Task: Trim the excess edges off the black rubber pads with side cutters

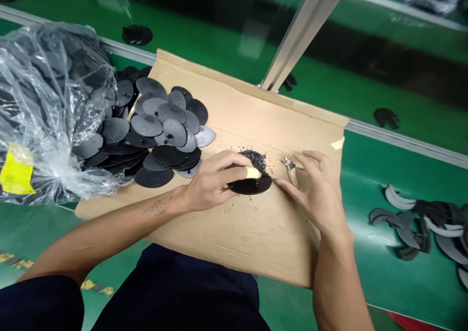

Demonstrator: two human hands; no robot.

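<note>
My left hand (215, 180) grips a round black plastic disc (252, 185) by its left edge, and a yellow wrap covers one finger. The disc has a small knob on its face and is held above the cardboard. Just right of it, my right hand (318, 184) is curled around a small pair of nippers (290, 169). Their metal jaws point up and left, and the pale handles run into the palm. Behind the disc lies a pile of tiny black clippings (255, 159). Several similar discs (170, 121) are heaped to the left on the cardboard.
A sheet of cardboard (226, 233) covers part of the green table (369, 160). A clear plastic bag (54, 107) full of discs stands at the left. Curved black parts (409, 223) lie at the right. A metal post (303, 33) rises behind the cardboard.
</note>
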